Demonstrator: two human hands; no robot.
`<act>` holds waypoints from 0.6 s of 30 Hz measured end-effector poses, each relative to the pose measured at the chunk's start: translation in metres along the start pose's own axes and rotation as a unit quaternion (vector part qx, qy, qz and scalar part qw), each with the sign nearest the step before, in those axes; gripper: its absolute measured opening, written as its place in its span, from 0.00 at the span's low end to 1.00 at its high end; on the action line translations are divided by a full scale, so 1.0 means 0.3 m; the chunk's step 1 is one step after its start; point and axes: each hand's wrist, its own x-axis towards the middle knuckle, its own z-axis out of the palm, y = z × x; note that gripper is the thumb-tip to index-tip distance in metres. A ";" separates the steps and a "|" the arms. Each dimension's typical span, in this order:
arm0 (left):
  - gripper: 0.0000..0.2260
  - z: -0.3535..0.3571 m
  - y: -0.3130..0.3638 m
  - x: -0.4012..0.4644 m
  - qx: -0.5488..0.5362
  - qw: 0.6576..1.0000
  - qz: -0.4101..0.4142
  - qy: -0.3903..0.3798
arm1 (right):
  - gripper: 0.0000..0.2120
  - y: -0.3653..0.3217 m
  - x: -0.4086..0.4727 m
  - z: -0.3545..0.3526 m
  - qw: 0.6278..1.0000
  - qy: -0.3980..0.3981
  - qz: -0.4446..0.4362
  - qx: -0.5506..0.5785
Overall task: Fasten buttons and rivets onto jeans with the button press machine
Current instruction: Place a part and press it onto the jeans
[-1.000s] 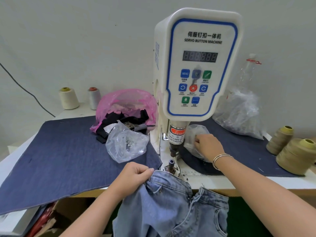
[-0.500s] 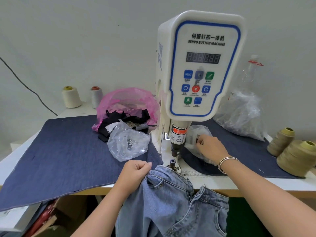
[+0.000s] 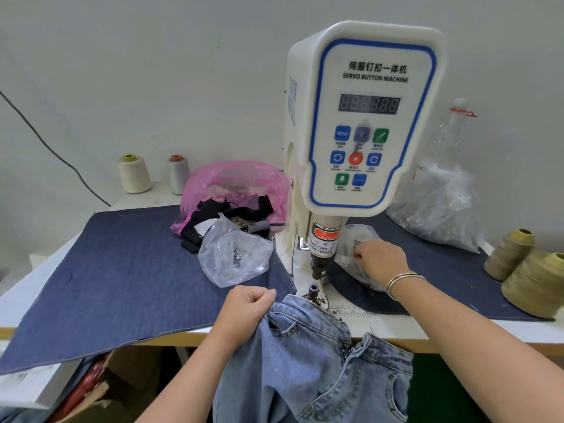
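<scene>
Head view: left hand point(image 3: 248, 303) grips jeans point(image 3: 308, 355) waistband at bench front edge; right hand point(image 3: 380, 261) picks in bag point(image 3: 351, 239); press point(image 3: 317, 267) unloaded, pocket rivet set, fastening mostly left

Beyond my grip a plain pale wall point(image 3: 152, 71) fills the back, evenly lit, with a dark cable point(image 3: 55, 148) slanting down it to my left. Under my hands runs a white table point(image 3: 396, 326) with a wooden front edge. Below my left grip, cardboard point(image 3: 100, 395) sits in shadow.
</scene>
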 end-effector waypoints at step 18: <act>0.23 0.005 0.001 0.002 0.007 1.000 0.004 0.003 | 0.03 -0.229 -0.394 -0.062 0.518 -0.188 0.150 0.821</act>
